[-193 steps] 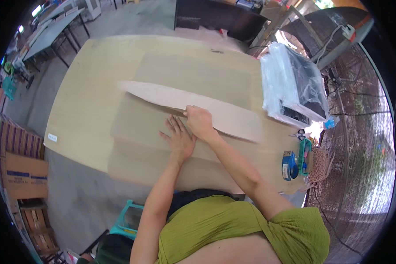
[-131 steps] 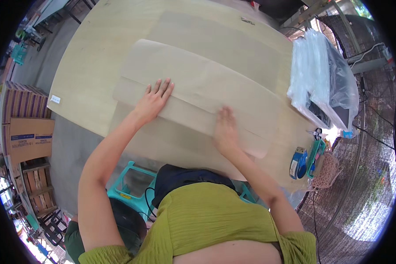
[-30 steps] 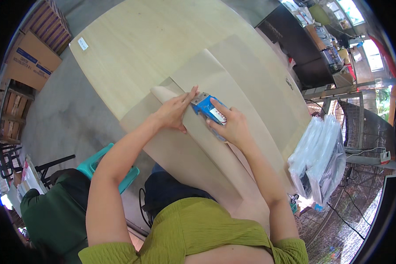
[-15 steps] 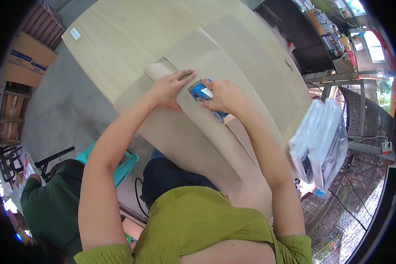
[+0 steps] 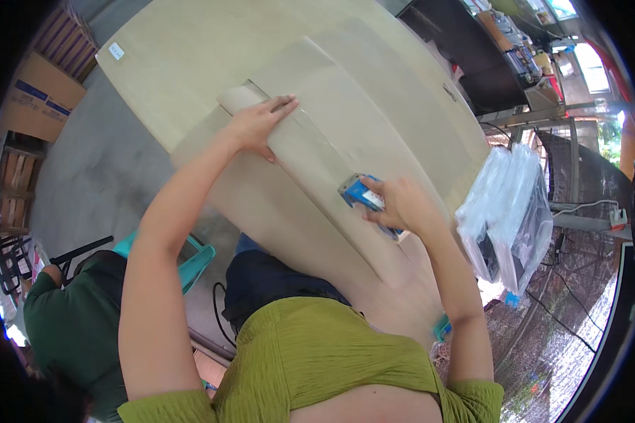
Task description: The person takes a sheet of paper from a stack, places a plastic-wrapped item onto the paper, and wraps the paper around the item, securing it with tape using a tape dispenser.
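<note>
Two bare hands work at one pale wooden tabletop (image 5: 176, 70), seen from above. One broad piece of brown paper (image 5: 310, 180) lies across it, the near part folded into one long, slightly raised flap that slants from upper left to lower right. One thin shiny line (image 5: 319, 129) runs along part of the flap's far edge.

The left hand (image 5: 252, 130) rests on the upper-left end of the flap, its grip spread: fingers reach forward over the paper, the thumb stands apart on the near side, and nothing is clasped. The right hand (image 5: 404, 206), slightly blurred, has its grip closed around one blue tape dispenser (image 5: 363, 194), held over the flap near its far edge; whether the dispenser touches the paper cannot be told.

To the right are two bundles in clear plastic (image 5: 492, 190), side by side. One teal basket (image 5: 442, 327) shows partly beside the right forearm. One white label (image 5: 116, 51) is on the tabletop's far-left corner. At lower left are one teal stool (image 5: 199, 264) and one other person in dark green (image 5: 77, 310). One cardboard box (image 5: 46, 106) stands at far left.
</note>
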`<action>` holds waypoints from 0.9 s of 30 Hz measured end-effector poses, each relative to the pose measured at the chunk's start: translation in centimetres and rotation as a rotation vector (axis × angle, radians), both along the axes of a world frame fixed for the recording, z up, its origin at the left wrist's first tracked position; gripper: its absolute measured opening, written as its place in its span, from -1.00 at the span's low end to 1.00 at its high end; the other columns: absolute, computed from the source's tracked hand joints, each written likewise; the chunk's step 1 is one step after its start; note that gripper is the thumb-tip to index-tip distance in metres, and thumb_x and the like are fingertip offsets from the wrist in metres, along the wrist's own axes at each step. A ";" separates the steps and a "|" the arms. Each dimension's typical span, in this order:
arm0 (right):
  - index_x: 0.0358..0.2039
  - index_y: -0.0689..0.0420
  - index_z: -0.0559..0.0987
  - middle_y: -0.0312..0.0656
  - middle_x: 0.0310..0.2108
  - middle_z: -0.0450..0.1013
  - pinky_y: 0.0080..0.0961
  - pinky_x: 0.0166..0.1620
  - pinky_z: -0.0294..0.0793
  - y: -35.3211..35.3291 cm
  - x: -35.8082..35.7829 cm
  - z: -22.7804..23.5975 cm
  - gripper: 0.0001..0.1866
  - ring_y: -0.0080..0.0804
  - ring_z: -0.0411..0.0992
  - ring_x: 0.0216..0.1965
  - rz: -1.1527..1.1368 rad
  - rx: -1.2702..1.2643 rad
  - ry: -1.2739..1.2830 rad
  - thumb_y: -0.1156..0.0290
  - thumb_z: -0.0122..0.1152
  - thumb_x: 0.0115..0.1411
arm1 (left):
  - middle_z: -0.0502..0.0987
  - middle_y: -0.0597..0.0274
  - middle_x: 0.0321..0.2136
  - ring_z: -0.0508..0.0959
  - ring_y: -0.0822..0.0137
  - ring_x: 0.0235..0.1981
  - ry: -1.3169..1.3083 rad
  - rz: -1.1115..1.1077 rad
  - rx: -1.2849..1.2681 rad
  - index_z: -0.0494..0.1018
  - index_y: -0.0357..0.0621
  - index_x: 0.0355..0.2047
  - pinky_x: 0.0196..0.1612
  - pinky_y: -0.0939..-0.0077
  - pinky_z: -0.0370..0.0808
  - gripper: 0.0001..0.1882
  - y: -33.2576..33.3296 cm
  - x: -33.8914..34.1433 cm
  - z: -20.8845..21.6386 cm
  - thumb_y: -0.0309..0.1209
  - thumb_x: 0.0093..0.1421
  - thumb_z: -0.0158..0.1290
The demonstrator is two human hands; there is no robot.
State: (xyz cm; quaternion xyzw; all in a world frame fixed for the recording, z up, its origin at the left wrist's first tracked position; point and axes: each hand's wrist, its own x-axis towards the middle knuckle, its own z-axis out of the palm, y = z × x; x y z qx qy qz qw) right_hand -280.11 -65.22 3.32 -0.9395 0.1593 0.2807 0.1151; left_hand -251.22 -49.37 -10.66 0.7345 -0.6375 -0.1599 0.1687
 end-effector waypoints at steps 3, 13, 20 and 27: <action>0.22 -0.03 0.47 0.03 -0.37 0.60 -0.14 -0.15 0.51 0.4 -5.9 1.1 -0.22 0.03 0.57 -0.28 -0.019 -0.047 0.070 -0.01 0.39 -0.04 | 0.11 0.17 0.37 0.29 0.14 0.30 -0.065 -0.012 0.027 -0.04 -0.04 0.43 0.28 0.29 0.38 0.39 0.2 0.0 0.2 -0.12 -0.40 0.51; -0.14 0.09 0.65 0.02 -0.36 0.60 -0.12 -0.21 0.58 0.4 -8.9 1.3 -0.54 0.00 0.59 -0.29 -0.044 -0.050 0.295 0.20 0.34 -0.10 | 0.21 0.08 0.29 0.32 0.02 0.24 -0.059 0.565 -0.110 0.29 -0.05 0.21 0.23 0.10 0.32 -0.25 -3.4 -6.4 -1.9 0.14 0.15 0.12; -0.33 0.09 0.73 -0.09 -0.36 0.63 -0.24 -0.28 0.58 2.5 -0.3 -1.7 -0.65 -0.11 0.60 -0.29 0.246 -0.179 0.689 0.21 0.37 -0.15 | 0.28 0.11 0.22 0.31 0.07 0.24 -0.035 0.645 -0.156 0.29 0.03 0.18 0.24 0.09 0.27 -0.28 -3.1 -6.6 -2.3 0.14 0.13 0.14; -0.17 -0.07 0.72 -0.06 -0.36 0.63 -0.18 -0.21 0.58 4.0 -7.2 -5.6 -0.48 -0.19 0.61 -0.28 0.352 -0.059 1.025 0.10 0.45 -0.24 | 0.32 0.09 0.20 0.34 0.07 0.21 -0.001 0.647 -0.195 0.27 0.01 0.19 0.22 0.06 0.27 -0.22 -3.5 -6.5 -2.7 0.16 0.09 0.16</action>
